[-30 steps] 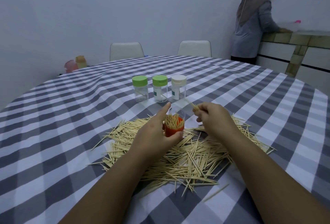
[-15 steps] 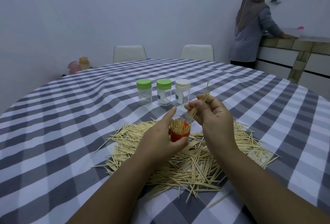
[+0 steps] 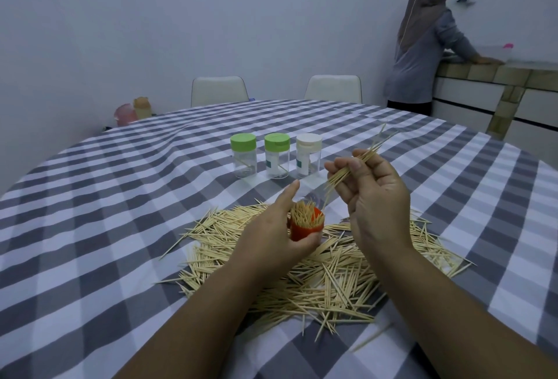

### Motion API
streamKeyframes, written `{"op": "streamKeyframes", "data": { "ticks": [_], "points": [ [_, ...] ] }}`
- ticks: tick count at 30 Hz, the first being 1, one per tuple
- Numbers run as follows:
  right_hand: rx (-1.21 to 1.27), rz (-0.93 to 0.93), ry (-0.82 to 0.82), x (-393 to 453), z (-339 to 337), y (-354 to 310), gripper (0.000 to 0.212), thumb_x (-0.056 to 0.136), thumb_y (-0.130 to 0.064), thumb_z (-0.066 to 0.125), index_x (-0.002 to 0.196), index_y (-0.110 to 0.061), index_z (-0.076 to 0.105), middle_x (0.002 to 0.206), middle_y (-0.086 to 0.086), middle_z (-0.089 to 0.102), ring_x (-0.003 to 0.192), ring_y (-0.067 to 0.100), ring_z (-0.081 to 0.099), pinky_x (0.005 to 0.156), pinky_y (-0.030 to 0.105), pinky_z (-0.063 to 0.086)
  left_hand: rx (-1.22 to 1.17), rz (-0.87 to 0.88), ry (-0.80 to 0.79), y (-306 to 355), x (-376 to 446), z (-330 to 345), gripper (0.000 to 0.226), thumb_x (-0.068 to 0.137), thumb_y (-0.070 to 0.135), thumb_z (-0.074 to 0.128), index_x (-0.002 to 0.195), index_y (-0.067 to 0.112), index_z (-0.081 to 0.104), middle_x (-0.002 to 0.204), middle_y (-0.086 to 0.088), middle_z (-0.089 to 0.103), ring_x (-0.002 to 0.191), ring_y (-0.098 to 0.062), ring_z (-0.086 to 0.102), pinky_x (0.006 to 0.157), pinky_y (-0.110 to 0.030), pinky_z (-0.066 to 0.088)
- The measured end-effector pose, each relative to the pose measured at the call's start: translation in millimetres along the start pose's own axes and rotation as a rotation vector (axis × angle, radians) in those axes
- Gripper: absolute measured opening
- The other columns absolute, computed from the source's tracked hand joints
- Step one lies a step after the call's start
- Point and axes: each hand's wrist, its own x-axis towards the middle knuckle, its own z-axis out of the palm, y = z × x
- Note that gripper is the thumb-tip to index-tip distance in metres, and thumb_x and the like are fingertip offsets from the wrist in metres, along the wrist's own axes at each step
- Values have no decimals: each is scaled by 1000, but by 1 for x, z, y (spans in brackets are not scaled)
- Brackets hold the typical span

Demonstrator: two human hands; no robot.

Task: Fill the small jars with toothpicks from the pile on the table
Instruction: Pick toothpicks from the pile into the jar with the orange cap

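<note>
My left hand [image 3: 276, 232] grips a small jar with an orange rim [image 3: 306, 226], tilted toward me and packed with toothpicks. Just right of it and higher, my right hand [image 3: 373, 194] pinches a bundle of toothpicks [image 3: 354, 167] between thumb and fingers, their lower tips pointing down toward the jar's mouth. A wide pile of loose toothpicks [image 3: 326, 276] lies on the checked tablecloth under both hands. Behind stand three capped jars: two with green lids [image 3: 243, 155] [image 3: 277, 155] and one with a white lid [image 3: 308, 154], each nearly empty.
The round table [image 3: 120, 227] carries a grey and white checked cloth. Two white chairs [image 3: 219, 91] [image 3: 333, 88] stand at its far side. A person [image 3: 422, 46] stands at a counter [image 3: 495, 76] at the back right. Pink and yellow containers [image 3: 133, 110] sit far left.
My right hand has risen from beside the jar and turned, and now holds a bundle of toothpicks above and right of the jar's mouth. My left hand keeps its grip on the jar.
</note>
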Motion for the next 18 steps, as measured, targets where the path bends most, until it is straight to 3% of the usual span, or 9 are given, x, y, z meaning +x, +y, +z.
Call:
{"op": "streamKeyframes", "data": {
  "ticks": [4,9,15,18],
  "points": [
    [-26,14,-43,-1,-1,4,10,94,-7,50,99,-9,58,83,9,69,89,23,70,83,32,57,-29,12,-4,2,-1,0,94,77,52,70,149,42,10,133,10,53,114,-9,54,92,-27,47],
    [-242,50,-128,-2,-3,10,11,95,-6,50,98,-10,60,79,5,69,88,21,70,79,28,57,-30,1,25,2,-2,-1,94,77,53,70,148,43,10,126,13,56,107,-8,57,88,-30,49],
    [-490,84,-205,-8,-2,16,14,91,-11,58,86,-22,64,83,-3,73,82,2,67,62,11,50,-17,-8,80,2,-3,-5,92,78,50,68,148,44,9,101,22,50,96,-5,58,82,-32,52],
    [-510,118,-218,-8,-1,17,12,91,-13,58,84,-21,65,89,-2,73,87,5,67,66,14,53,-24,-22,91,1,-1,-5,91,79,49,68,149,40,11,97,23,50,94,-3,59,82,-33,52]
  ]
}}
